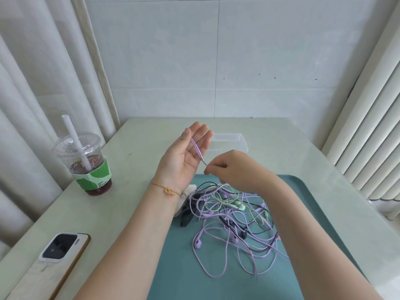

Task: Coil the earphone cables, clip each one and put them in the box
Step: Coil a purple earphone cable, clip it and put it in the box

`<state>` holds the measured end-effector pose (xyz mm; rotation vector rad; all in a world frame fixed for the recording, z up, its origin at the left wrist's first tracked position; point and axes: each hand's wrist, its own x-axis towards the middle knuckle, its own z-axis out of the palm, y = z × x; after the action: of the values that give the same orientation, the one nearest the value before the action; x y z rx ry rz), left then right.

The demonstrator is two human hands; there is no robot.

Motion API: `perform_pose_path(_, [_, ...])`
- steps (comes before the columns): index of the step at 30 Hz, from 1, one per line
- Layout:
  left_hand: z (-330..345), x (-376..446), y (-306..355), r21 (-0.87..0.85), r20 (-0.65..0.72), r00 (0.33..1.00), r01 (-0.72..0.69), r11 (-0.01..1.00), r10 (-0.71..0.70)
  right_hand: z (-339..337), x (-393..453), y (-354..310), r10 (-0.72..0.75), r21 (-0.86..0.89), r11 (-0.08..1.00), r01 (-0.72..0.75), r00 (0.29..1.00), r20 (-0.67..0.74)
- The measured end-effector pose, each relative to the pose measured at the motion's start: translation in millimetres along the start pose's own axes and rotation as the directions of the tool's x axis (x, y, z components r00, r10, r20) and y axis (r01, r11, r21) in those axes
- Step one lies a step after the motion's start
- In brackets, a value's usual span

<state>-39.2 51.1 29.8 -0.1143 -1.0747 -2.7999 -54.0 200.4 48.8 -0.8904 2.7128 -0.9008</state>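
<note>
A tangle of purple, green and black earphone cables lies on a teal tray. My left hand is raised palm up with straight fingers above the tray's far edge. A purple cable end lies across its palm, running from under the thumb. My right hand pinches the metal plug of that cable just right of the palm. A clear plastic box stands on the table behind the hands. White and black clips lie at the tray's left edge, partly hidden by my left wrist.
A plastic cup of dark drink with a straw and green sleeve stands at the left. A phone lies face down near the front left. The pale table meets a tiled wall behind; curtains hang left, a radiator stands right.
</note>
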Motion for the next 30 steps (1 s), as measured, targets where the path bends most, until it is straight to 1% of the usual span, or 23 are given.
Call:
perform_pose_path(2, [-2, 1, -2, 0.064, -0.021, 0.999, -0.043, 0.997, 0.045, 1, -1, -2, -0.005, -0.002, 1.0, 0.005, 1.0, 0.021])
perform_pose_path(5, [-4, 2, -9, 0.214, -0.043, 0.993, -0.098, 0.972, 0.11, 0, -4, -4, -0.016, 0.007, 1.0, 0.016, 1.0, 0.017])
perform_pose_path(8, [-4, 0, -14, 0.374, -0.046, 0.991, -0.1, 0.922, 0.126, -2, -5, -7, -0.035, 0.002, 0.999, 0.035, 0.999, -0.021])
perform_pose_path(10, [-3, -1, -16, 0.524, -0.064, 0.99, -0.071, 0.849, 0.122, -4, -6, -7, -0.044, -0.005, 0.999, 0.044, 0.996, -0.083])
perform_pose_path(12, [-3, -2, -17, 0.67, -0.075, 0.993, -0.02, 0.742, 0.094, -7, -5, -6, -0.047, 0.003, 0.999, 0.048, 0.986, -0.16])
perform_pose_path(14, [-4, -3, -17, 0.76, -0.068, 0.997, 0.033, 0.649, 0.028, -12, -4, -3, -0.043, 0.015, 0.999, 0.048, 0.971, -0.236])
perform_pose_path(15, [-3, -4, -17, 0.772, -0.063, 0.998, 0.067, 0.632, -0.028, -15, -4, -1, -0.037, 0.031, 0.998, 0.047, 0.96, -0.278])
perform_pose_path(17, [-2, -6, -16, 0.747, -0.052, 0.987, 0.141, 0.65, -0.154, -21, -3, 4, -0.006, 0.1, 0.994, 0.043, 0.936, -0.353])
perform_pose_path(19, [-1, -6, -15, 0.694, -0.025, 0.963, 0.209, 0.689, -0.267, -26, -3, 9, 0.033, 0.174, 0.984, 0.04, 0.916, -0.399])
perform_pose_path(22, [0, -6, -11, 0.555, 0.096, 0.891, 0.322, 0.767, -0.443, -28, -1, 15, 0.074, 0.224, 0.974, 0.032, 0.891, -0.449])
perform_pose_path(24, [0, -6, -7, 0.454, 0.201, 0.847, 0.365, 0.813, -0.492, -25, 1, 17, 0.089, 0.239, 0.971, 0.03, 0.877, -0.471])
perform_pose_path(27, [-1, -8, -2, 0.348, 0.336, 0.793, 0.398, 0.849, -0.509, -17, 4, 17, 0.07, 0.229, 0.972, 0.044, 0.882, -0.465])
perform_pose_path(28, [-2, -9, -1, 0.337, 0.361, 0.781, 0.4, 0.852, -0.51, -15, 5, 16, 0.058, 0.228, 0.972, 0.055, 0.885, -0.462])
perform_pose_path(30, [-2, -9, -1, 0.355, 0.368, 0.777, 0.39, 0.85, -0.511, -12, 6, 14, 0.04, 0.232, 0.969, 0.085, 0.873, -0.486])
